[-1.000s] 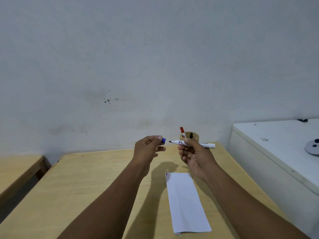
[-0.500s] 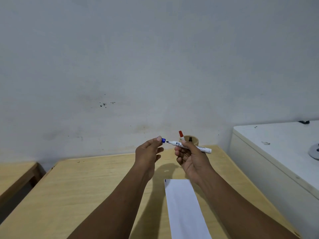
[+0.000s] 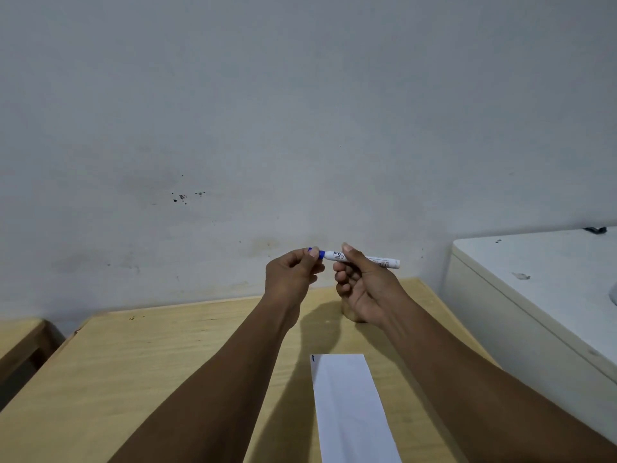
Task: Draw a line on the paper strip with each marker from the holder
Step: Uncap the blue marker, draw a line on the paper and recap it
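Note:
My right hand grips a white marker by its barrel, held level above the far end of the table. My left hand pinches the blue cap, which sits pressed onto the marker's tip. A white paper strip lies on the wooden table below my right forearm, with a short dark mark at its far left corner. The holder is almost wholly hidden behind my right hand; only a sliver of its base shows.
A white cabinet or appliance stands right of the table, with small dark items on top. A second wooden surface sits at the left edge. A grey wall closes the back.
The cap in my left hand has closed the gap and now sits on the marker tip. My view dipped, and my right hand now covers the holder and its red marker.

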